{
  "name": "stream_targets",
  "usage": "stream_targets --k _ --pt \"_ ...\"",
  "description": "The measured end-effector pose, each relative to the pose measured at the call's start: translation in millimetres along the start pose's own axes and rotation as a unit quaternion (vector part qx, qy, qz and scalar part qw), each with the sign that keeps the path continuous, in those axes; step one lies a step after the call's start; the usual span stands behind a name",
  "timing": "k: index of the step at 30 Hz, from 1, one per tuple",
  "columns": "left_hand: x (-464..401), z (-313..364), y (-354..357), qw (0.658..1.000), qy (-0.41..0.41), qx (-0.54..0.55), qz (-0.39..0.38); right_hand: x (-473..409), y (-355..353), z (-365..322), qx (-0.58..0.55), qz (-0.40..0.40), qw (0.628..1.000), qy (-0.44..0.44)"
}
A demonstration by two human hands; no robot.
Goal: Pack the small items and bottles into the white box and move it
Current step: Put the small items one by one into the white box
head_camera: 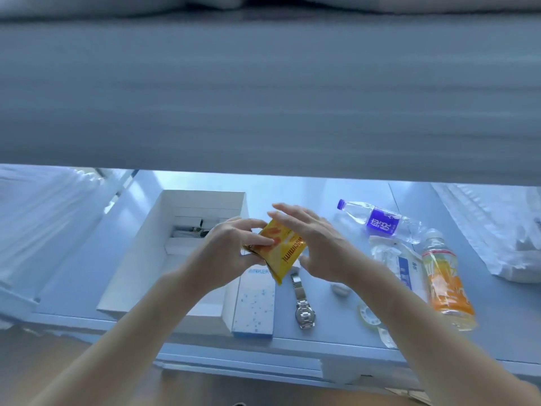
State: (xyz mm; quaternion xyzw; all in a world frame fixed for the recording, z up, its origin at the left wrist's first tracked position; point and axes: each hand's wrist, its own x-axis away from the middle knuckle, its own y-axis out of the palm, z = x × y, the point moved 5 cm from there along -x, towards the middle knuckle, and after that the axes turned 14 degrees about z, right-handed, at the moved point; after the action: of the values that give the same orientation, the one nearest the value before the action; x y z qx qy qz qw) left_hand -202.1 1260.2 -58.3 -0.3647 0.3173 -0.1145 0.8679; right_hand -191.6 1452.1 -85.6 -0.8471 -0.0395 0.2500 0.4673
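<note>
My left hand (227, 253) pinches a yellow snack packet (285, 253) by its left edge, above the right rim of the open white box (137, 259). My right hand (316, 241) hovers over the packet with straight fingers, touching its right side. Inside the box lie small dark items (193, 228). A clear water bottle with a purple label (380, 221) and an orange drink bottle (445, 279) lie on the table to the right. A silver wristwatch (303, 303) and a blue-and-white carton (256, 306) lie beside the box.
A plastic-wrapped packet (395, 256), a tape roll (367, 313) and a small white object (339, 288) lie near the bottles. White crumpled material (497, 230) sits at the far right. A grey surface (263, 98) overhangs the table (73, 276) behind.
</note>
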Motion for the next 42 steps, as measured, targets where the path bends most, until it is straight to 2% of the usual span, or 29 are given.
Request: stream_targets --k 11,17,23,28,32,35,42 --pt "38.4 -66.0 -72.2 1.000 -0.008 0.000 0.018 -68.3 57.1 -73.9 0.015 -0.030 0.998 -0.050" --pt "60.5 -92.9 -85.7 0.998 0.023 -0.049 0.013 -89.5 87.8 -104.1 0.036 -0.072 0.994 -0.075" --pt "68.5 -115.5 -89.4 0.997 0.017 -0.070 0.024 -106.4 114.4 -118.4 0.074 -0.112 0.988 -0.080" --pt "70.1 -130.4 -91.0 0.998 -0.026 -0.046 0.042 -101.5 120.9 -113.6 0.082 -0.148 0.985 -0.041" --pt "73.0 -139.6 -77.4 0.996 -0.049 -0.072 -0.006 -84.4 115.7 -106.2 0.073 -0.140 0.987 -0.018" --pt "74.9 -143.9 -67.3 0.992 -0.056 -0.108 -0.044 -68.9 105.4 -98.8 0.074 -0.105 0.992 -0.009" --pt "68.4 -140.9 -40.8 0.977 -0.015 -0.182 -0.113 -41.4 97.4 -88.9 0.068 -0.057 0.996 -0.001"
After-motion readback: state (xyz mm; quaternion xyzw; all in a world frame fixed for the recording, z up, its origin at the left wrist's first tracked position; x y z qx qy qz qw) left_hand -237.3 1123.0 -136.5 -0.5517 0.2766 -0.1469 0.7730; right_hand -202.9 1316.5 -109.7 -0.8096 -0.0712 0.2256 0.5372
